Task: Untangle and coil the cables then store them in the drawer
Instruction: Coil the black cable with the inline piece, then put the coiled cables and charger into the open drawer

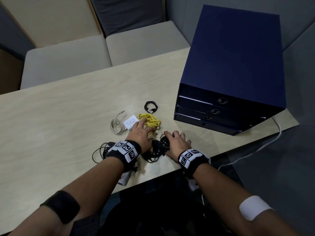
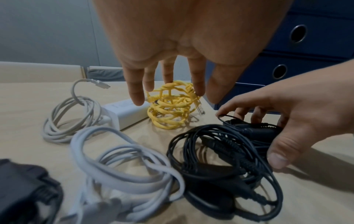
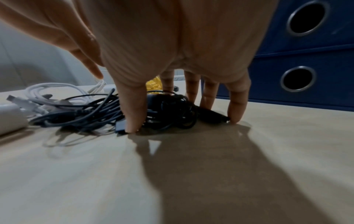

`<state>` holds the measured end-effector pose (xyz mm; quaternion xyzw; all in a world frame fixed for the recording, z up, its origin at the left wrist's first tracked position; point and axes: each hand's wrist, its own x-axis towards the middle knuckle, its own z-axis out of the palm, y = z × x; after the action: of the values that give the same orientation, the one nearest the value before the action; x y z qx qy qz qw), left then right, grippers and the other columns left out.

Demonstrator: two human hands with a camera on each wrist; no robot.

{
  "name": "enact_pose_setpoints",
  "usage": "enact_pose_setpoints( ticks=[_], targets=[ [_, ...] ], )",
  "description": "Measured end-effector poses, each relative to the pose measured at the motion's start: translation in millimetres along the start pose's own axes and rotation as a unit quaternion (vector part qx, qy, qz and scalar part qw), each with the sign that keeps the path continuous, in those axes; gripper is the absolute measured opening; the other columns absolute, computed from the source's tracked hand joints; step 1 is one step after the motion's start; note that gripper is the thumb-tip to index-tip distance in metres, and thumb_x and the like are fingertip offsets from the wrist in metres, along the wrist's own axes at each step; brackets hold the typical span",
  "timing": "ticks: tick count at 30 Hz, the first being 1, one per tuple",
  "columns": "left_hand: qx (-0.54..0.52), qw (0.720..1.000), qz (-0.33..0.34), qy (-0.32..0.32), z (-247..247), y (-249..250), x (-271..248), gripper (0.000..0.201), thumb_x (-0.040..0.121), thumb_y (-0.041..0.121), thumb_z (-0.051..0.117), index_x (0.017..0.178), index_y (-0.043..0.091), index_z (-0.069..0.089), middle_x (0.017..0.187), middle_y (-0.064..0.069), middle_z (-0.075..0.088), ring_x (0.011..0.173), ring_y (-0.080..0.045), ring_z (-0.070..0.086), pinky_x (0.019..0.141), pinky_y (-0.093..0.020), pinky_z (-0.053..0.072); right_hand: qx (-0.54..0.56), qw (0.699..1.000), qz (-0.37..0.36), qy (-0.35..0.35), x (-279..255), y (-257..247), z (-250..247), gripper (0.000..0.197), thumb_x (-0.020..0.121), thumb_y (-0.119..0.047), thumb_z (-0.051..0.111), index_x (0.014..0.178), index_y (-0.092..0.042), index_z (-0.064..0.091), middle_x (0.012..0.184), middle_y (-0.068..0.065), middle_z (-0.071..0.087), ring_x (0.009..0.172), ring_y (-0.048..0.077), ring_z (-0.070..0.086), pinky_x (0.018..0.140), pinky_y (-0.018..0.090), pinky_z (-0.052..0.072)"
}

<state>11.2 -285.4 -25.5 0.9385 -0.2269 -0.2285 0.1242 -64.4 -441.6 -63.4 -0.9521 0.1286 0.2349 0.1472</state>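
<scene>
My right hand (image 1: 177, 141) clamps over the black cable tangle (image 2: 226, 159), thumb and fingertips (image 3: 134, 121) planted on the table (image 1: 59, 116) around it. My left hand (image 1: 140, 133) hangs open, fingers straight, above the yellow cable (image 1: 150, 120), a knotted braided bundle lying beyond the black heap. White charger brick (image 1: 130, 123) and its grey looped cord (image 1: 116, 126) crowd the left side; a small black coil (image 1: 150, 107) lies farther off. Navy drawer unit (image 1: 238, 65) stands right, all drawers closed, round pull-holes facing me.
</scene>
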Motion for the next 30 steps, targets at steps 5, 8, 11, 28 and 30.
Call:
enact_pose_setpoints(
  ticks=[5, 8, 11, 28, 30],
  targets=[
    [-0.011, 1.000, -0.020, 0.015, -5.6, -18.0, -6.6, 0.042, 0.085, 0.023, 0.058, 0.126, 0.033, 0.054, 0.156, -0.005, 0.015, 0.141, -0.028, 0.017, 0.114, -0.041, 0.022, -0.001, 1.000, -0.020, -0.003, 3.7, -20.1, 3.0, 0.081, 0.074, -0.029, 0.073, 0.139, -0.035, 0.026, 0.133, 0.005, 0.038, 0.122, 0.031, 0.035, 0.089, 0.049, 0.039],
    [-0.016, 0.999, -0.029, 0.019, -6.5, -23.9, -9.5, 0.041, 0.086, 0.023, 0.058, 0.126, 0.033, 0.054, 0.157, -0.005, 0.014, 0.142, -0.028, 0.018, 0.114, -0.039, 0.021, 0.002, 1.000, -0.031, -0.001, 6.0, -28.3, 4.6, 0.079, 0.075, -0.027, 0.072, 0.139, -0.035, 0.027, 0.132, 0.006, 0.038, 0.121, 0.031, 0.035, 0.089, 0.050, 0.038],
    [-0.024, 0.999, -0.032, 0.016, -7.0, -25.4, -9.9, 0.042, 0.086, 0.022, 0.058, 0.127, 0.032, 0.054, 0.157, -0.006, 0.013, 0.142, -0.028, 0.017, 0.115, -0.039, 0.020, 0.004, 0.999, -0.038, -0.006, 7.6, -29.7, 5.6, 0.083, 0.073, -0.030, 0.073, 0.140, -0.036, 0.025, 0.132, 0.005, 0.038, 0.121, 0.031, 0.035, 0.090, 0.049, 0.038],
    [-0.077, 0.996, 0.017, 0.041, -16.0, 41.4, 1.0, 0.047, 0.087, 0.026, 0.059, 0.134, 0.030, 0.049, 0.157, -0.005, 0.016, 0.144, -0.024, 0.013, 0.112, -0.056, 0.021, 0.180, 0.969, 0.139, 0.091, -0.8, 80.8, -27.6, 0.051, 0.086, -0.041, 0.062, 0.131, -0.018, 0.051, 0.154, 0.007, 0.021, 0.135, 0.032, 0.028, 0.108, 0.041, 0.035],
    [-0.074, 0.997, 0.012, 0.036, -14.5, 41.1, 0.5, 0.047, 0.087, 0.026, 0.059, 0.133, 0.029, 0.050, 0.156, -0.005, 0.019, 0.144, -0.025, 0.015, 0.113, -0.056, 0.021, 0.160, 0.977, 0.126, 0.060, -1.6, 83.7, -26.5, 0.055, 0.087, -0.040, 0.060, 0.137, -0.021, 0.046, 0.159, 0.003, 0.012, 0.138, 0.032, 0.024, 0.109, 0.042, 0.034]
  ],
)
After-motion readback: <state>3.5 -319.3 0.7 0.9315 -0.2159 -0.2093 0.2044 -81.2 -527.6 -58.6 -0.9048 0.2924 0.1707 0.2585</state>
